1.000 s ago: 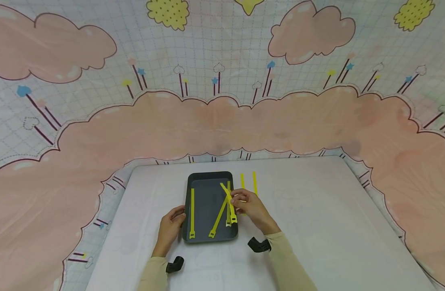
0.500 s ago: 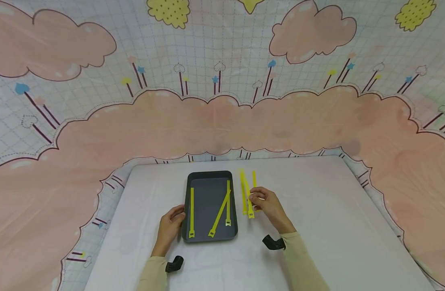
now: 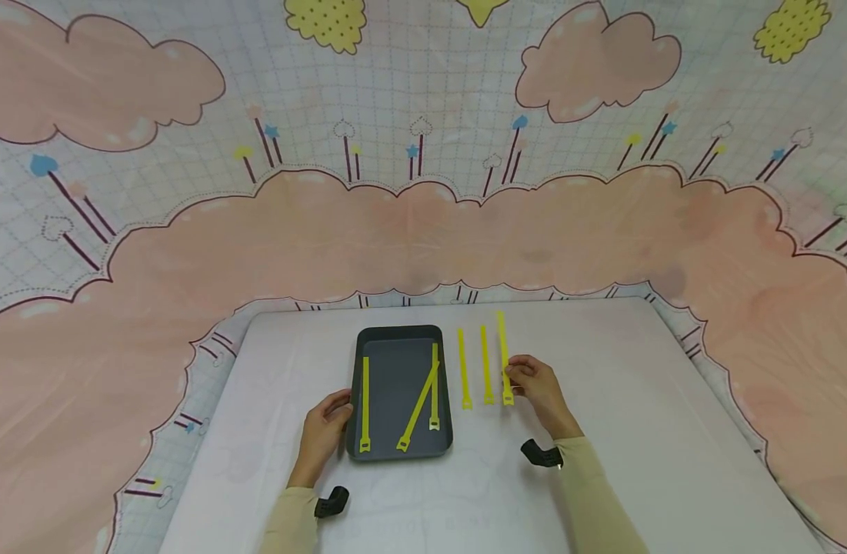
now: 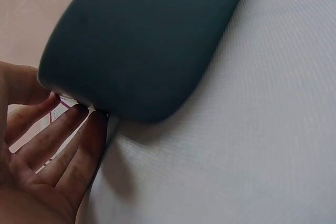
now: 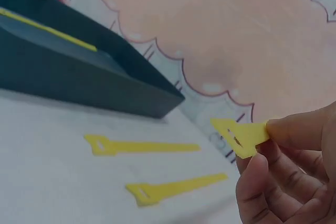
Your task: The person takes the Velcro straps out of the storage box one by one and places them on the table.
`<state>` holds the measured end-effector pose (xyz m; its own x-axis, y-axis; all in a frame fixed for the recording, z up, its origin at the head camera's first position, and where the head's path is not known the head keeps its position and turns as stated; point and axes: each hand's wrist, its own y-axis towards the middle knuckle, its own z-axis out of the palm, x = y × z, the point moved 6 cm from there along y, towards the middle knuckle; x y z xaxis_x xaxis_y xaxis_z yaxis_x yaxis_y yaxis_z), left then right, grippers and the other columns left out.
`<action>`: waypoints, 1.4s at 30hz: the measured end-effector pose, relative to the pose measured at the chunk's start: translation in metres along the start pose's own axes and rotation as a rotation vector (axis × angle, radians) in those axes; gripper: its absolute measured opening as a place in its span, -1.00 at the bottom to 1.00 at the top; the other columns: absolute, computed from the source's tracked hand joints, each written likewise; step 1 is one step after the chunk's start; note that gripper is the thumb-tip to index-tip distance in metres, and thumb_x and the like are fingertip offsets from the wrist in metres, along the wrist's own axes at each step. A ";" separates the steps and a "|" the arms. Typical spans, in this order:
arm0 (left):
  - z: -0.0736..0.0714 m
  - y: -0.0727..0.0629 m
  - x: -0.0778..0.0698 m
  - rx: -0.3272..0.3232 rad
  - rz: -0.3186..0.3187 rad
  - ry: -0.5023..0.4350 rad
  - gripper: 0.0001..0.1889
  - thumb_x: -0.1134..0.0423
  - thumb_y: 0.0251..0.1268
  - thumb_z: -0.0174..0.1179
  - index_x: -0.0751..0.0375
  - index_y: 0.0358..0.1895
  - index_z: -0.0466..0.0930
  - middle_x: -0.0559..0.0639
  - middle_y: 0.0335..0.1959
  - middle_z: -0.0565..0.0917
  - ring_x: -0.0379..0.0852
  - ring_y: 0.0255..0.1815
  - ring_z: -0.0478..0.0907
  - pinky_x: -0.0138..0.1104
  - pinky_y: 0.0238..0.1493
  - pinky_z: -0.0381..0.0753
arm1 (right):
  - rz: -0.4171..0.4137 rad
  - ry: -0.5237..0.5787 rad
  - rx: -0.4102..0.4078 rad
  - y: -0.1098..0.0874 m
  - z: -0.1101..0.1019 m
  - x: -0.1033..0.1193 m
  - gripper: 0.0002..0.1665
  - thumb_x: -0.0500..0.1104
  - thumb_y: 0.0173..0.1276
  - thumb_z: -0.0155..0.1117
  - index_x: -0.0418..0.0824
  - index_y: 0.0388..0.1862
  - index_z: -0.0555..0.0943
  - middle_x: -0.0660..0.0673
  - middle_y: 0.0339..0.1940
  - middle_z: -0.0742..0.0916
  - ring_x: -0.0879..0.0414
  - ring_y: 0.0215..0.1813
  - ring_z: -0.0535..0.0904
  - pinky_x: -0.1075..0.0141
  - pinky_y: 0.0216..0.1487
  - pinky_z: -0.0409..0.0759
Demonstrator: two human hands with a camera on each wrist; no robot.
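A dark grey tray [image 3: 399,400] lies on the white table, and my left hand [image 3: 324,431] holds its left side. The left wrist view shows the thumb [image 4: 26,83] by the tray's edge and the fingertips against its outer wall [image 4: 136,51]. My right hand [image 3: 539,391] pinches a yellow cable tie [image 3: 502,346] with a slotted head, held just right of the tray. The right wrist view shows it between thumb and fingers, above the table. Beside it lie two more yellow cable ties [image 3: 465,369] [image 3: 487,365]. Inside the tray are 3 others [image 3: 365,400].
The white table [image 3: 638,431] reaches well to the right of both arms. A patterned cloth [image 3: 423,238] with clouds hangs behind it and surrounds its edges. Black wrist cameras [image 3: 333,502] sit on both sleeves.
My right hand has carried the pinched cable tie out from over the tray, rightward past the two lying on the table. The left hand and tray have stayed in place.
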<state>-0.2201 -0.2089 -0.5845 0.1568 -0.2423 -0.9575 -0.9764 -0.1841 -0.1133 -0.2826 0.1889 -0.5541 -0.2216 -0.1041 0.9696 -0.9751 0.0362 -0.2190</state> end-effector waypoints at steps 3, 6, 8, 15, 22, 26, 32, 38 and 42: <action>0.000 0.000 -0.001 -0.001 0.001 0.001 -0.61 0.34 0.39 0.14 0.27 0.25 0.51 0.29 0.20 0.60 0.08 0.17 0.60 -0.54 -0.16 0.55 | 0.019 -0.018 -0.014 0.007 -0.007 -0.006 -0.70 -0.24 0.43 0.19 -0.35 0.08 0.51 -0.03 -0.23 0.74 0.19 -0.25 0.62 0.37 -0.26 0.61; 0.001 0.000 -0.001 0.001 0.002 -0.004 -0.61 0.34 0.40 0.13 0.28 0.26 0.51 0.29 0.20 0.60 0.09 0.17 0.60 -0.54 -0.15 0.55 | 0.051 -0.048 -0.029 0.014 -0.012 -0.013 -0.68 -0.22 0.43 0.20 -0.33 0.10 0.52 -0.07 -0.17 0.74 0.20 -0.22 0.62 0.36 -0.23 0.61; 0.001 0.000 -0.002 0.004 0.000 -0.014 -0.61 0.34 0.40 0.13 0.29 0.26 0.50 0.30 0.21 0.59 0.12 0.19 0.59 -0.54 -0.15 0.55 | 0.068 -0.078 -0.040 0.019 -0.016 -0.016 -0.67 -0.21 0.43 0.21 -0.32 0.11 0.53 -0.09 -0.15 0.74 0.19 -0.22 0.62 0.36 -0.23 0.61; 0.000 -0.007 -0.015 0.036 -0.004 -0.032 -0.58 0.35 0.42 0.11 0.41 0.30 0.43 0.40 0.25 0.53 0.22 0.25 0.53 -0.53 -0.15 0.55 | 0.078 -0.136 -0.051 0.026 -0.022 -0.022 -0.65 -0.24 0.40 0.23 -0.38 0.10 0.53 -0.08 -0.26 0.72 0.18 -0.30 0.57 0.38 -0.31 0.57; 0.001 -0.002 -0.004 0.017 0.001 -0.027 -0.60 0.35 0.41 0.13 0.34 0.27 0.48 0.34 0.22 0.57 0.16 0.20 0.58 -0.50 -0.17 0.57 | 0.096 -0.224 -0.077 0.032 -0.026 -0.027 -0.65 -0.17 0.36 0.26 -0.32 0.05 0.56 -0.05 -0.37 0.73 0.17 -0.41 0.55 0.35 -0.36 0.52; 0.001 -0.001 -0.002 0.013 0.005 -0.028 -0.60 0.35 0.40 0.13 0.34 0.26 0.49 0.35 0.21 0.57 0.18 0.19 0.58 -0.51 -0.17 0.56 | 0.106 -0.273 -0.096 0.031 -0.028 -0.025 -0.67 -0.14 0.35 0.25 -0.28 0.02 0.58 -0.07 -0.40 0.75 0.17 -0.44 0.56 0.35 -0.38 0.53; 0.000 -0.001 0.000 0.007 -0.003 -0.024 -0.61 0.34 0.40 0.13 0.30 0.26 0.50 0.31 0.21 0.59 0.16 0.20 0.58 -0.53 -0.16 0.56 | 0.122 -0.238 -0.105 0.027 -0.031 -0.021 -0.69 -0.15 0.40 0.20 -0.32 0.02 0.56 -0.19 -0.24 0.79 0.21 -0.38 0.66 0.38 -0.30 0.65; 0.001 0.000 0.001 0.011 -0.013 -0.027 -0.61 0.33 0.41 0.12 0.30 0.27 0.49 0.29 0.22 0.58 0.14 0.22 0.57 -0.55 -0.16 0.55 | 0.110 -0.257 -0.125 0.022 -0.037 -0.017 -0.68 -0.14 0.43 0.17 -0.32 0.04 0.56 -0.28 -0.05 0.76 0.15 -0.18 0.70 0.33 -0.15 0.68; 0.001 0.000 0.001 0.012 -0.014 -0.036 -0.61 0.33 0.41 0.12 0.27 0.27 0.50 0.27 0.22 0.59 0.13 0.21 0.57 -0.56 -0.16 0.54 | 0.081 -0.246 -0.117 0.017 -0.037 -0.011 -0.64 -0.12 0.46 0.16 -0.33 0.10 0.54 -0.32 0.06 0.72 -0.01 -0.01 0.70 0.25 -0.04 0.68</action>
<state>-0.2200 -0.2085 -0.5856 0.1652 -0.2056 -0.9646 -0.9758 -0.1758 -0.1297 -0.2959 0.2272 -0.5644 -0.3087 -0.3335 0.8908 -0.9493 0.1670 -0.2665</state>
